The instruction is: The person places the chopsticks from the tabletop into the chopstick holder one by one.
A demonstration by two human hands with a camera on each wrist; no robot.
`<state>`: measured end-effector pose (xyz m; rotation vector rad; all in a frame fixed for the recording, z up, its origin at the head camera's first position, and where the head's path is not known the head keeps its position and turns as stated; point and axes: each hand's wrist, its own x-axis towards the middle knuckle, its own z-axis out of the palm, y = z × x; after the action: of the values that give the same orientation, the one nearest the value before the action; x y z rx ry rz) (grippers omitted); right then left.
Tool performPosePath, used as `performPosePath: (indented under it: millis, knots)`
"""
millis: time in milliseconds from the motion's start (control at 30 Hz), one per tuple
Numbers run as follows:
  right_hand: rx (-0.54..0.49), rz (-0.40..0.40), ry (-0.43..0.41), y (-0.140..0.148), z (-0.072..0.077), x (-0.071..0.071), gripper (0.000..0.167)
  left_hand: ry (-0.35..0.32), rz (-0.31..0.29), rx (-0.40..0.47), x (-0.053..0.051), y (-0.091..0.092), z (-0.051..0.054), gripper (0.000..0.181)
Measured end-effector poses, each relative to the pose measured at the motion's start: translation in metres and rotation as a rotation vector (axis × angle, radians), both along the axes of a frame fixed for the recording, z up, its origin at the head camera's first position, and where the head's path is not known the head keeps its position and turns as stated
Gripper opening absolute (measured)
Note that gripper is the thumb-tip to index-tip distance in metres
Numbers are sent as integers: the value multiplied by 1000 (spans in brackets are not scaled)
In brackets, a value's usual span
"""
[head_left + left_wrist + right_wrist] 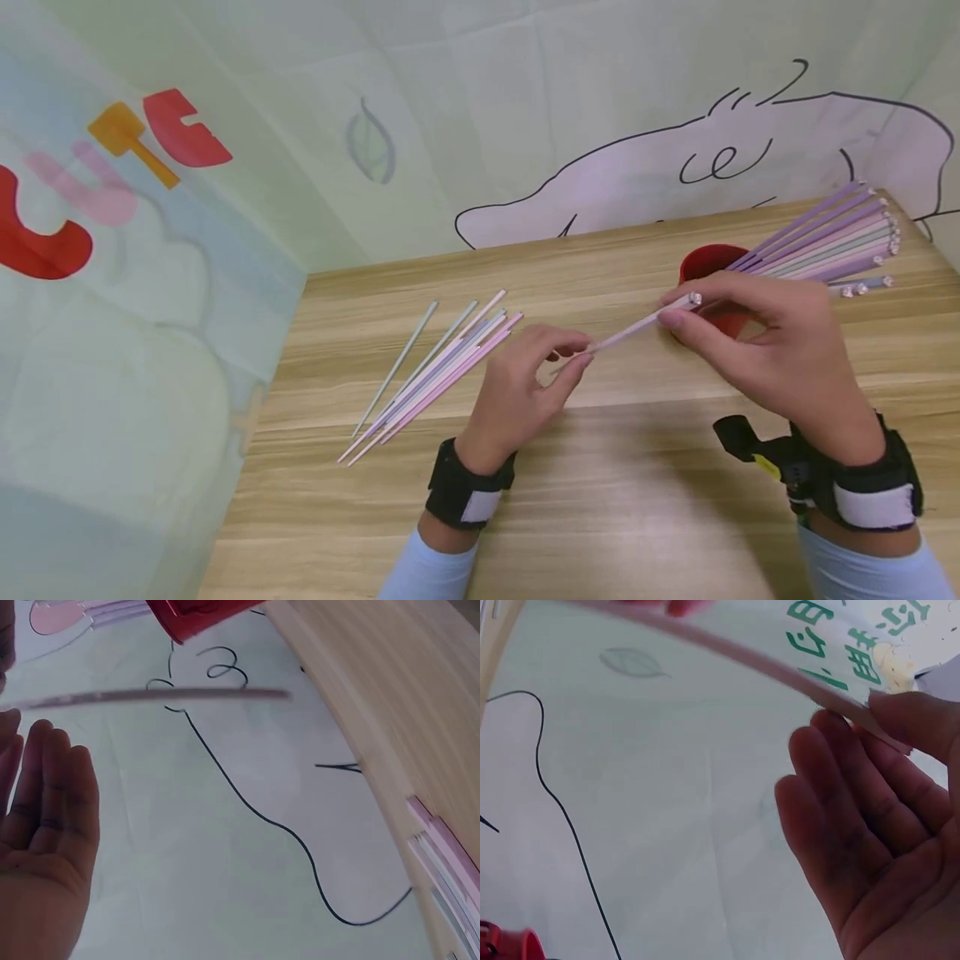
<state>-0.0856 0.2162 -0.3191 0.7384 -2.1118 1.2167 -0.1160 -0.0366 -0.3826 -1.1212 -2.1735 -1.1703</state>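
A pale pink chopstick [630, 330] is held slantwise above the wooden table. My left hand [517, 383] pinches it near its thin end between thumb and forefinger. Close to the thick, shiny-capped end, my right hand [787, 350] grips it with thumb and fingers. In the right wrist view the thumb presses the chopstick [780, 673] against the fingers, the other fingers loosely spread. Behind the right hand a red cup [705, 258] lies or leans, partly hidden, with several purple, pink and green chopsticks [817, 237] pointing right from it.
Left of my left hand, several loose pastel chopsticks [442, 375] lie side by side on the wooden table [600, 517]. A pale cloth with printed drawings [637, 183] hangs behind the table, and another printed cloth [112, 350] is at the left.
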Motion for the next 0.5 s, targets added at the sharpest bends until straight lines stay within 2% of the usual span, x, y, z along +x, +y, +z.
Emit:
performPosePath:
  millis: [100, 233, 333, 500]
  knots:
    - [-139, -101, 18, 5, 2, 3, 13, -28, 68, -21, -8, -10, -4, 15]
    - [-378, -175, 72, 15, 3, 2, 19, -72, 197, -67, -20, -28, -10, 15]
    - [-439, -265, 88, 25, 2, 3, 23, -121, 334, -142, -26, -42, -15, 16]
    - [-402, -502, 73, 39, 3, 7, 25, -254, 571, -324, -33, -62, -24, 22]
